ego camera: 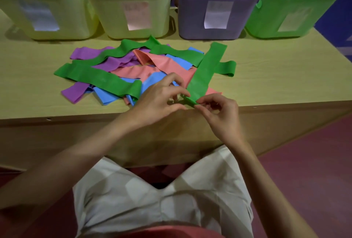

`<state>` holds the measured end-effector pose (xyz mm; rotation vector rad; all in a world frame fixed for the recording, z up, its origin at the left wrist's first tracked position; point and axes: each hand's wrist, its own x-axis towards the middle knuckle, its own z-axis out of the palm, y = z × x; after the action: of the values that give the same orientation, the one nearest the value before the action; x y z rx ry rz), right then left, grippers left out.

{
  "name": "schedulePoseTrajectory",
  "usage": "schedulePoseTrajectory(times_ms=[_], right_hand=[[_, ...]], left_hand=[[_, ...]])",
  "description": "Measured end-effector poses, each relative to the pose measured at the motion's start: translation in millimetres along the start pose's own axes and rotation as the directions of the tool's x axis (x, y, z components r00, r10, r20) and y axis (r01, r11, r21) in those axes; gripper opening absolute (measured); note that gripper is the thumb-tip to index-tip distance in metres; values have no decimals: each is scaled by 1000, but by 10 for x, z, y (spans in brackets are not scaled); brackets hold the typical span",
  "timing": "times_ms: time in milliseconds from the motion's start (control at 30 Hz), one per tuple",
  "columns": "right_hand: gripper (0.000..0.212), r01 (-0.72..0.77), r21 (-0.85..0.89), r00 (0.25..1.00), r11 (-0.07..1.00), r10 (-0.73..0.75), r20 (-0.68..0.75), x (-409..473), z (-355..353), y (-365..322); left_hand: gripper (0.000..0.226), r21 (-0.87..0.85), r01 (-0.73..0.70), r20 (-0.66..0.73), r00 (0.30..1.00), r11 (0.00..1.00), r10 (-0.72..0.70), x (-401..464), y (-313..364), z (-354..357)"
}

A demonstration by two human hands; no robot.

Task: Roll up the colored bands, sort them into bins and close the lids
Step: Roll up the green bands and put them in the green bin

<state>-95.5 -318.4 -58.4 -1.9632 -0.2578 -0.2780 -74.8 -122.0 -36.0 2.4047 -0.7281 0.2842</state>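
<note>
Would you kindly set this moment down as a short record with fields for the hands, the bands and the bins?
left hand: the left hand pinches the near end of the long green elastic band
right hand: the right hand pinches the same end, which is folded over
band position: it runs away from the table edge across the pile of green, purple, pink and blue bands
bins: two pale yellow-green plastic bins, one purple plastic bin, one bright green plastic bin, all open-topped
surface: light wooden table
</note>
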Motion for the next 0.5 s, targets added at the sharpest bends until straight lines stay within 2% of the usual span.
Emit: schedulePoseTrajectory(times_ms=[167, 300, 500], right_hand=[[10, -17, -24, 1000, 1000, 17, 13, -6, -12, 3], [6, 22, -87, 1000, 996, -22, 3, 7, -18, 18], [5, 154, -255, 988, 955, -150, 36, 20, -4, 38]], left_hand=[[14, 23, -123, -48, 991, 992, 124, 27, -38, 58], [9, 23, -129, -73, 989, 991, 130, 59, -62, 75], [15, 34, -115, -58, 991, 993, 117, 46, -101, 105]])
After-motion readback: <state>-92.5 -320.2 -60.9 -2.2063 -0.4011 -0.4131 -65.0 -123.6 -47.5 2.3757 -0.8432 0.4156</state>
